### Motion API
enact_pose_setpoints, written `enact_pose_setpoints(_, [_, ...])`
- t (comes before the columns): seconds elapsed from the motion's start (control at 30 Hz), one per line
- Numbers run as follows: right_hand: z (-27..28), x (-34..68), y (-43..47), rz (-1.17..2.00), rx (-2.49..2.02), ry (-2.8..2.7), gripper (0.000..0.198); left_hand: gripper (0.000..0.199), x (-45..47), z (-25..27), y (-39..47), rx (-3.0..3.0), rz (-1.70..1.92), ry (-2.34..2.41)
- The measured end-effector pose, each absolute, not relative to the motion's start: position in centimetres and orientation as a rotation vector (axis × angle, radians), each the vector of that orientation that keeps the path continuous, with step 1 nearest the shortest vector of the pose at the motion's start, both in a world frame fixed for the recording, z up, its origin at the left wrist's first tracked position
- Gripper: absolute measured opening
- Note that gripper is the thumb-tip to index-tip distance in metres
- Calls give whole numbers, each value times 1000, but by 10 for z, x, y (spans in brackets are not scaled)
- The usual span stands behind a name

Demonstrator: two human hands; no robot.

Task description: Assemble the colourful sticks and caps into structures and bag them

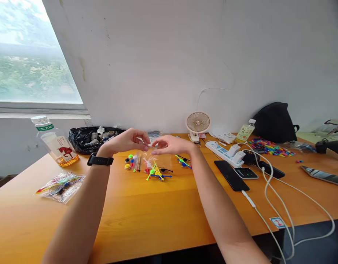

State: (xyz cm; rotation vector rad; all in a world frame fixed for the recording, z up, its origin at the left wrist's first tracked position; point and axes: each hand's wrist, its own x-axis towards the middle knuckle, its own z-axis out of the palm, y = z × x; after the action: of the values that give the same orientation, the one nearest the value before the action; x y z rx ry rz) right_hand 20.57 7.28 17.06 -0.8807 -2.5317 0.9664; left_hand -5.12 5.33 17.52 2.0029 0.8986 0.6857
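My left hand (127,140), a black watch (100,160) on its wrist, is raised over the table with thumb and fingers pinched. Facing it at the same height, my right hand (172,145) pinches too. Between and below them hangs what looks like a clear plastic bag (162,160), its upper edge at my fingertips. Under my hands lie small arrow-shaped plastic pieces (158,175) in yellow, green, blue and black. Left of these are several small round coloured caps (127,166) and thin clear tubes (137,162). More arrow pieces (183,161) lie by my right wrist.
A filled clear bag (61,187) and a tea bottle (57,145) stand left, near a black plastic bag (78,141) of rubbish. A small fan (198,123) is behind. Rightward are a power strip (224,153), phone (231,175), white cables (270,185) and coloured pieces (273,147).
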Motion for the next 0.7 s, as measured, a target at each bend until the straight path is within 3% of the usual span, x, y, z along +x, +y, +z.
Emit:
enact_pose_setpoints(0.17, [164,203,85,1181,-880,-2505,39,29,-58,174,62,2127,669,1041])
enact_pose_setpoints(0.47, [172,231,90,1088,-887,-2377,37,30,-76,183,55,2213,627,1211])
enact_pose_setpoints(0.7, [179,254,88,1018,-960,-2280,39,38,-79,189,48,2152,821,1120])
